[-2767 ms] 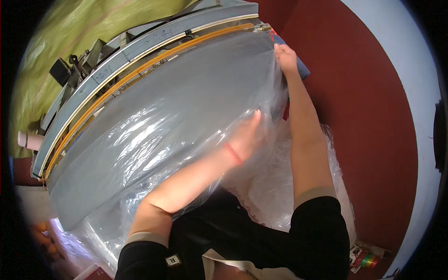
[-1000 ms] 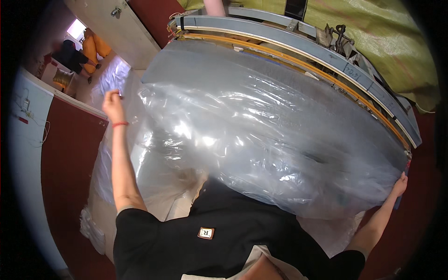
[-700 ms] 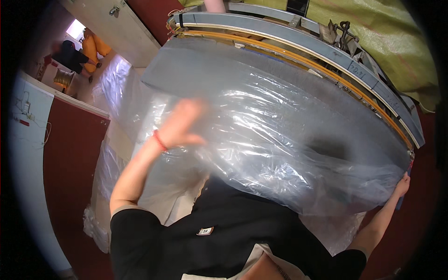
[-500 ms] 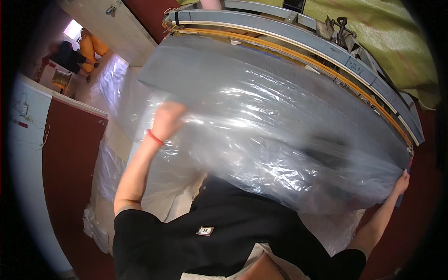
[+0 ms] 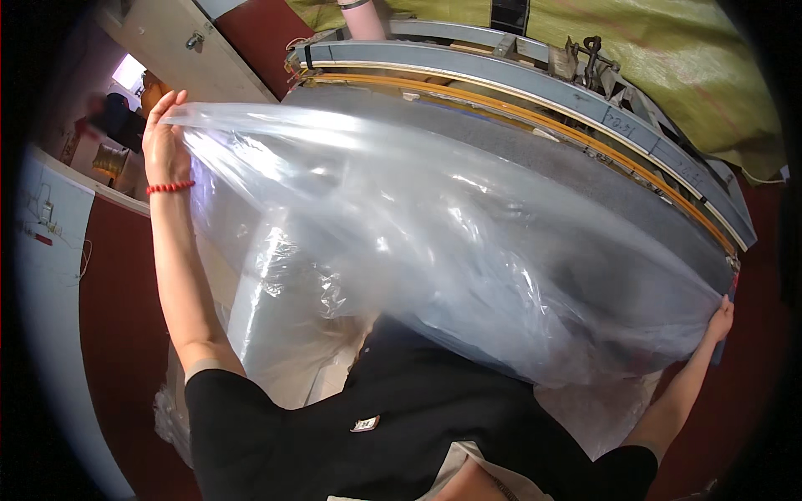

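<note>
A large sheet of clear plastic film (image 5: 409,217) is stretched between my two hands over a grey flat surface (image 5: 576,175). High at the far left, my left hand (image 5: 165,140), with a red beaded bracelet at the wrist, grips the film's corner and holds it up. At the far right, my right hand (image 5: 720,321) pinches the film by the right end of the grey surface. Bright creases run from the left grip across the sheet. Its near side hangs in loose folds against my black shirt (image 5: 418,392).
Along the far side run a grey metal beam (image 5: 535,88) and an orange strip (image 5: 518,108). A pink cylinder (image 5: 362,18) and a rusty metal clamp (image 5: 591,63) stand behind. A door (image 5: 192,50) is at the upper left; a person in dark clothing (image 5: 121,121) is beyond it.
My left hand has swung out to the far left and up, drawing the film with it and lifting it off the grey surface. My right hand stays at the right end.
</note>
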Demonstrator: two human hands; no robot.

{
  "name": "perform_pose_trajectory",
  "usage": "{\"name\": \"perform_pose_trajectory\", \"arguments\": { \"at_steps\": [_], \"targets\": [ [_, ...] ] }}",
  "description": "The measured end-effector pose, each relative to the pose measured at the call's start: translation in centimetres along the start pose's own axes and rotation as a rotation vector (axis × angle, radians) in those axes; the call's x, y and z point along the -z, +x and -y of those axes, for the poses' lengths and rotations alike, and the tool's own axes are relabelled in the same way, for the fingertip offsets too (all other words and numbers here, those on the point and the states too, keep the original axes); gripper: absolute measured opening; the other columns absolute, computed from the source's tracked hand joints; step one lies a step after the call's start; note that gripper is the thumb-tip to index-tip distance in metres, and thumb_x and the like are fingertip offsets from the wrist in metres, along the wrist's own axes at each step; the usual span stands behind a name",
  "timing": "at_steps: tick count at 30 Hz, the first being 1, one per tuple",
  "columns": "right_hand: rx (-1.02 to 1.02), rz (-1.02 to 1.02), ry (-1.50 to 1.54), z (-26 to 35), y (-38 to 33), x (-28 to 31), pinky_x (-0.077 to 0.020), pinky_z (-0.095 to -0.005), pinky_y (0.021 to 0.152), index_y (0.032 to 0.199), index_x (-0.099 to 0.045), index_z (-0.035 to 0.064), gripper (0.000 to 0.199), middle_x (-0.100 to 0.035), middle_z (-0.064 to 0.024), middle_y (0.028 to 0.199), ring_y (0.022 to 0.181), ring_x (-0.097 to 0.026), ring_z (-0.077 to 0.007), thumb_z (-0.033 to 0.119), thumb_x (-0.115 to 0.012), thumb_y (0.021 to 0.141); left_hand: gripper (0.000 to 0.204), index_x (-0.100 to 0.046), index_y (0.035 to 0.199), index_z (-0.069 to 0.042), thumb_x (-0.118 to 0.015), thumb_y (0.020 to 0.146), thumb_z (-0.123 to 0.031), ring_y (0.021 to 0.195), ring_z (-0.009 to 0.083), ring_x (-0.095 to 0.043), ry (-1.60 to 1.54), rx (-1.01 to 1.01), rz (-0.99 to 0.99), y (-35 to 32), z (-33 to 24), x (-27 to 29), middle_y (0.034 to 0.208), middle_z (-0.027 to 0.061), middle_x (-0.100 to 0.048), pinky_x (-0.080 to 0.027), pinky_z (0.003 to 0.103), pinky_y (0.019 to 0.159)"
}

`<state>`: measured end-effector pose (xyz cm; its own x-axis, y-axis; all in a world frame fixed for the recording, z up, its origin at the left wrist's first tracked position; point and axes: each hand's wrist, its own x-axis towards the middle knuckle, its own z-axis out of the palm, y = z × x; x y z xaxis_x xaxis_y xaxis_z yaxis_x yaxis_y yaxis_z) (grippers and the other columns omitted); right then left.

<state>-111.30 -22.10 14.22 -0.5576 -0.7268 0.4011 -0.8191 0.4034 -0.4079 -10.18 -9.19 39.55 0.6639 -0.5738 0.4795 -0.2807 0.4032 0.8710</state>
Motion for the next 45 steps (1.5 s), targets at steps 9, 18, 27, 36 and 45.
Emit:
{"name": "perform_pose_trajectory", "arguments": {
  "at_steps": [9,18,27,36,45],
  "targets": [
    [0.066,-0.023,0.066,2.8,-0.7,-0.3,-0.0408,-0.037,0.069,0.093,-0.055,0.0061,0.042,-0.057,-0.0165,0.085,0.077,-0.053,-0.0317,0.045,-0.041,0.086,0.019,-0.06,0.081,-0.002,-0.071,0.066,-0.006,0.071,0.0174,-0.06,0.241,0.01,-0.47,14.3,2.1,12.9,0.079,0.0092,-0.062,-0.048,0.026,0.065],
    [-0.011,-0.034,-0.02,-1.1,0.2,0.2,-0.0407,-0.0364,0.07,0.093,-0.054,0.0041,0.042,-0.057,-0.017,0.087,0.078,-0.053,-0.0322,0.043,-0.042,0.086,0.025,-0.055,0.095,-0.007,-0.054,0.072,-0.013,0.078,0.0215,-0.054,1.369,-1.331,1.048,-5.6,3.5,-7.4,0.088,0.0107,-0.056,-0.045,0.034,0.068],
    [-0.031,-0.013,0.037,1.0,-0.4,-0.1,-0.0408,-0.0361,0.072,0.095,-0.055,0.0048,0.043,-0.058,-0.0165,0.089,0.079,-0.053,-0.0324,0.044,-0.041,0.086,0.033,-0.05,0.109,-0.001,-0.05,0.08,-0.016,0.076,0.0333,-0.058,1.738,-0.052,0.882,-4.1,13.8,-0.5,0.081,0.0199,-0.06,-0.047,0.039,0.067],
    [0.001,-0.04,-0.007,-0.8,0.9,-0.7,-0.0398,-0.0365,0.066,0.088,-0.053,0.0011,0.043,-0.055,-0.0181,0.078,0.07,-0.05,-0.0305,0.043,-0.042,0.087,0.041,-0.049,0.113,-0.003,-0.06,0.075,-0.014,0.109,0.0316,-0.043,1.126,-0.592,0.819,-7.7,18.6,-10.5,0.12,0.0144,-0.046,-0.036,0.038,0.092],
    [0.041,-0.05,0.105,-0.2,0.2,-0.2,-0.0393,-0.0319,0.065,0.083,-0.053,-0.001,0.043,-0.053,-0.0123,0.07,0.065,-0.046,-0.0201,0.041,-0.043,0.087,0.014,-0.05,0.084,-0.003,-0.058,0.08,-0.015,0.074,0.0172,-0.051,0.838,-0.288,0.687,-6.7,20.9,-11.2,0.08,0.0043,-0.057,-0.041,0.027,0.065]
  ]
}}
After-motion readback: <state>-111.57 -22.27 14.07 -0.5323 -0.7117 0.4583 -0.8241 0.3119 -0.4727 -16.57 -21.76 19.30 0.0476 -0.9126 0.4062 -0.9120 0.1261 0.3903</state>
